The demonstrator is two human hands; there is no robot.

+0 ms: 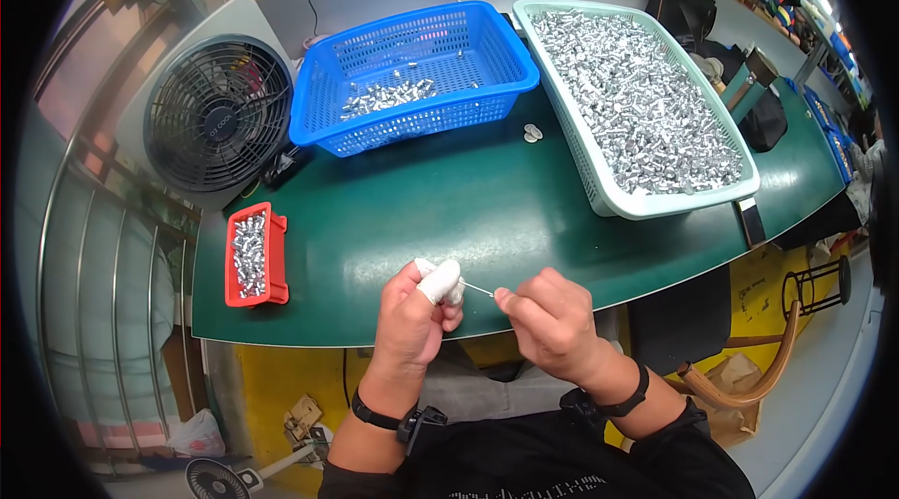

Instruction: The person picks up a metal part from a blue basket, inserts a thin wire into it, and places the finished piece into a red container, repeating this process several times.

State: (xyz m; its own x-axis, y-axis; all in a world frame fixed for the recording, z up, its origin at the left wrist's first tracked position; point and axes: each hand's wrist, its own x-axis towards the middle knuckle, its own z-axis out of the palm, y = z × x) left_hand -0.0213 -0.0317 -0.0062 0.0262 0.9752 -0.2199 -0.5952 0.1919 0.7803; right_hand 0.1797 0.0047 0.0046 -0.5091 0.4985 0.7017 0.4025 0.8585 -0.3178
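Over the near edge of the green table point(412, 204), my left hand point(410, 316) is closed, with white coverings on its thumb and some fingertips. Whatever it pinches is hidden by the fingers. A thin pale rod point(477, 288) spans the gap between both hands, and my right hand point(554, 326) grips its other end. Small silvery metal parts point(249, 254) fill a red bin point(277, 260) at the left. More such parts lie sparsely in a blue basket point(421, 118) beyond my hands. A pale green basket point(588, 167) at the right is heaped with them.
A dark box fan point(220, 115) stands at the back left. Several small discs point(533, 133) lie between the baskets. A dark phone-like object point(751, 223) rests at the table's right edge, near a black bag point(679, 12) and a cylindrical container point(749, 82).
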